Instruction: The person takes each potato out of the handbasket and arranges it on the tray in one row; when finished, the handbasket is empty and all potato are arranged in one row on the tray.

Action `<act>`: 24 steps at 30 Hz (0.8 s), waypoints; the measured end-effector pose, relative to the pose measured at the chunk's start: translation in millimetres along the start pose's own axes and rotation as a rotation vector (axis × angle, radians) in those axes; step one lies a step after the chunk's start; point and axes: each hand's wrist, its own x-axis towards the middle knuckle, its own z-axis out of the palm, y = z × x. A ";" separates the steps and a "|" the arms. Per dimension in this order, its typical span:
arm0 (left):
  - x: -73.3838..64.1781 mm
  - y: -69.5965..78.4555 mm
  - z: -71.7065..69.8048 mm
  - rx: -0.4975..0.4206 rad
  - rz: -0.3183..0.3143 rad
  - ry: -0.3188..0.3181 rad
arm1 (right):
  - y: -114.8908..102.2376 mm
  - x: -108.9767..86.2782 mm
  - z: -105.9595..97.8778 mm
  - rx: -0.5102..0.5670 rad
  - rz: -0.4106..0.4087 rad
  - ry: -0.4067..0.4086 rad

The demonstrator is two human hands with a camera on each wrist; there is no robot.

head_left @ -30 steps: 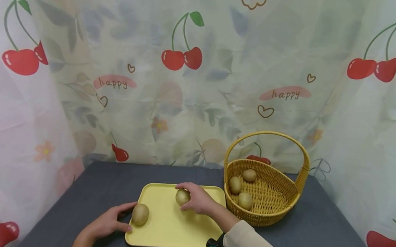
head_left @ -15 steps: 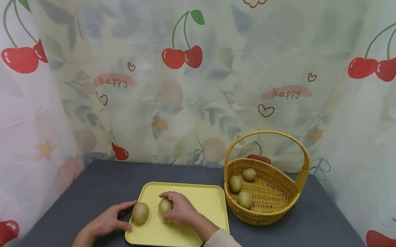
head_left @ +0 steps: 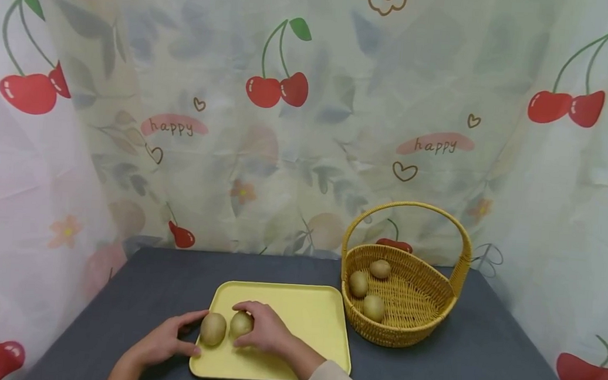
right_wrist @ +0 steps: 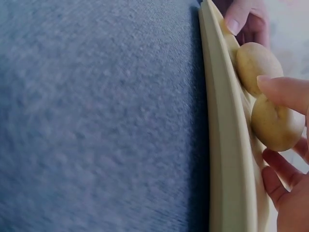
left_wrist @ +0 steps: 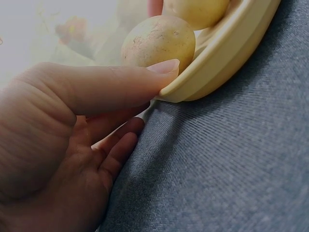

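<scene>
At the left end of the yellow tray (head_left: 297,360), my left hand (head_left: 161,339) holds the edge. In the left wrist view, its thumb (left_wrist: 120,84) lies over the rim, with other fingers lower, beside the edge. Just inside that edge sits a potato (head_left: 213,329), close to the left fingers. My right hand (head_left: 267,330) grips a second potato (head_left: 241,325) between thumb and fingers, low over the tray. In the right wrist view, this held potato (right_wrist: 276,123) is right beside the first potato (right_wrist: 258,67); whether they touch is unclear.
A wicker basket (head_left: 418,304) with a tall handle stands right of the tray, with 3 potatoes (head_left: 373,308) in its left part. Dark grey cloth (head_left: 171,275) covers the table. A printed curtain (head_left: 326,174) hangs behind and at both sides.
My right hand has carried its potato leftward and slightly nearer across the tray, up beside the first potato. My left hand and the basket have stayed in place.
</scene>
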 end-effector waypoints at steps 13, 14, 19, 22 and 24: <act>-1.5 1.5 0.4 0.009 -0.010 0.007 | 2.1 -3.9 3.2 0.031 -0.028 -0.016; -1.5 1.6 0.4 0.008 -0.010 0.008 | 2.6 -4.2 3.3 0.038 -0.028 -0.013; -0.8 1.2 0.9 0.017 -0.010 0.010 | 1.5 -9.9 0.1 0.084 -0.008 -0.003; -0.5 0.7 0.9 0.014 -0.004 0.009 | -2.1 -14.9 -7.5 0.108 0.005 -0.007; -0.4 0.6 0.8 0.013 -0.010 0.010 | -4.4 -17.9 -14.5 0.116 0.003 -0.007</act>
